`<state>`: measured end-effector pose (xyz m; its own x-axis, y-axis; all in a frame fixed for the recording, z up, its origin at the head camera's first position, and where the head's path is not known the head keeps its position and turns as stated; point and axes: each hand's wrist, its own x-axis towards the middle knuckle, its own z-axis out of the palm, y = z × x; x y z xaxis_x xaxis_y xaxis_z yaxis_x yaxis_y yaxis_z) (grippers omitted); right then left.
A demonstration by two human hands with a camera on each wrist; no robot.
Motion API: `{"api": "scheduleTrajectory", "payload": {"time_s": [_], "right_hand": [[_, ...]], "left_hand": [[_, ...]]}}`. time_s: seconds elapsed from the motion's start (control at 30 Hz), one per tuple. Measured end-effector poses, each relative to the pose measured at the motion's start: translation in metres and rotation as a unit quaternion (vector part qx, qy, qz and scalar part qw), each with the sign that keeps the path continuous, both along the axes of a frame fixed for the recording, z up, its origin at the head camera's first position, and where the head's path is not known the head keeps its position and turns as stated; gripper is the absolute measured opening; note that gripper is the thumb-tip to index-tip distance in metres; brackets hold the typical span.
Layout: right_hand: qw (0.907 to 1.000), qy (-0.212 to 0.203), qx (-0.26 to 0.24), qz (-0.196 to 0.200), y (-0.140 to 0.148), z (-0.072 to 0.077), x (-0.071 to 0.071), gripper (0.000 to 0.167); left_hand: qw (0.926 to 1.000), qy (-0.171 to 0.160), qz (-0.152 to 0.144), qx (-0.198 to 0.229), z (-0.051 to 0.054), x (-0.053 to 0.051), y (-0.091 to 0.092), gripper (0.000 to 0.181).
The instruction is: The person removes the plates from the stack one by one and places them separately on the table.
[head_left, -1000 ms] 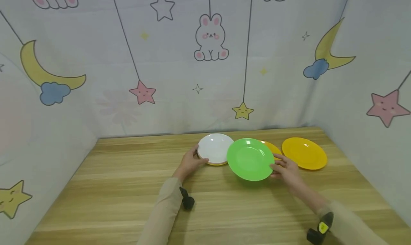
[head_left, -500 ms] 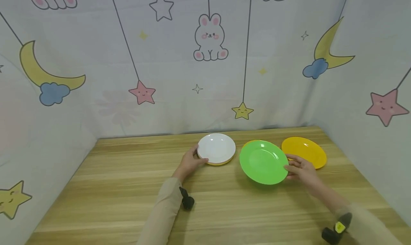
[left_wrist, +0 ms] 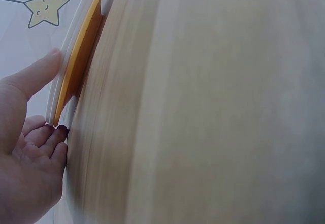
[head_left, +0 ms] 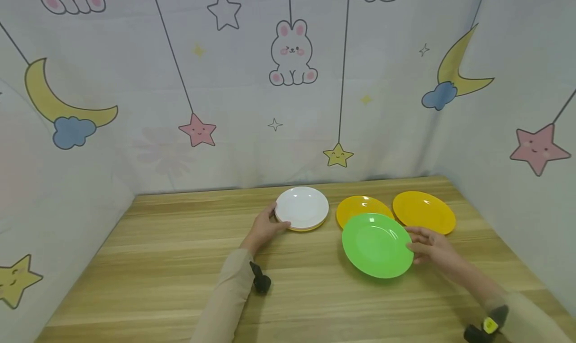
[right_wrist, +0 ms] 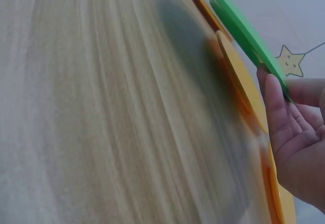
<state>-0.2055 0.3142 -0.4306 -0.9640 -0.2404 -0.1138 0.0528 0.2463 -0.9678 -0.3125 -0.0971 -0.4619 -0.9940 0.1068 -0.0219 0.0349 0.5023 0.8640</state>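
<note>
My right hand (head_left: 434, 250) pinches the right rim of a green plate (head_left: 378, 245), thumb on top and fingers beneath. In the right wrist view the green plate (right_wrist: 244, 28) is held above the table, casting a shadow on the wood. Two yellow plates lie behind it: one yellow plate (head_left: 362, 207) partly covered by the green one, the other yellow plate (head_left: 424, 212) farther right. My left hand (head_left: 265, 228) holds the left edge of a white plate (head_left: 302, 207) stacked on a yellow one. Seen from the left wrist, the thumb lies over the white rim and the fingers (left_wrist: 48, 142) curl at the stack's edge.
A wooden table (head_left: 189, 273) carries all the plates. A pale cloth backdrop (head_left: 243, 103) printed with stars, moons and a rabbit stands along its back and both sides.
My right hand has carried the green plate rightward and then toward me, uncovering more of the middle yellow plate. The left hand stays at the white plate.
</note>
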Motion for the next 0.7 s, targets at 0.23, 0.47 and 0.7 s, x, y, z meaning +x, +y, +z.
{"api": "scheduleTrajectory", "payload": {"time_s": [0.23, 0.47, 0.7], "right_hand": [[0.9994, -0.013, 0.016, 0.027, 0.005, -0.001, 0.005, 0.061], [0.9973, -0.037, 0.011, 0.062, 0.012, -0.006, 0.006, 0.063], [0.9942, -0.052, 0.009, 0.094, 0.018, -0.009, 0.01, 0.055]], "left_hand": [[1.0, 0.003, -0.002, -0.001, -0.001, -0.001, -0.001, 0.083], [0.9999, -0.008, -0.008, 0.008, 0.0, 0.001, -0.001, 0.086], [0.9999, -0.008, -0.008, 0.012, -0.001, 0.0, -0.001, 0.087]]}}
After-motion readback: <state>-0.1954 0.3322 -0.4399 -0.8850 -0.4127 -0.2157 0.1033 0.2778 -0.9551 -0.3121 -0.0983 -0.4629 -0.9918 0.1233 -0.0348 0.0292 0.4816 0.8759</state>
